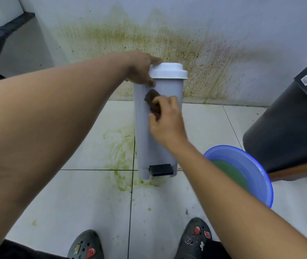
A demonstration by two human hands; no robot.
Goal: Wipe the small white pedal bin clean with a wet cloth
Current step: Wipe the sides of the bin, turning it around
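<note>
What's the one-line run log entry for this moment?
left hand: steadying small white plastic pedal bin | right hand: pressing dark brown cloth on bin front

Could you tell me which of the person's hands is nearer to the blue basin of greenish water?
The right hand: it presses the brown cloth on the bin's front, up-left of the blue basin. The left hand grips the bin's top edge, farther away.

You're looking at a white pedal bin (pixel 159 131) with a black pedal (pixel 161 170), and a dark brown cloth (pixel 153 101) showing against it. Green-yellow stains are streaking the white wall (pixel 223 25) and pale floor tiles (pixel 85 193). The blue basin (pixel 257 171) is holding green water; 2 black clogs (pixel 195 238) are showing red charms.
</note>
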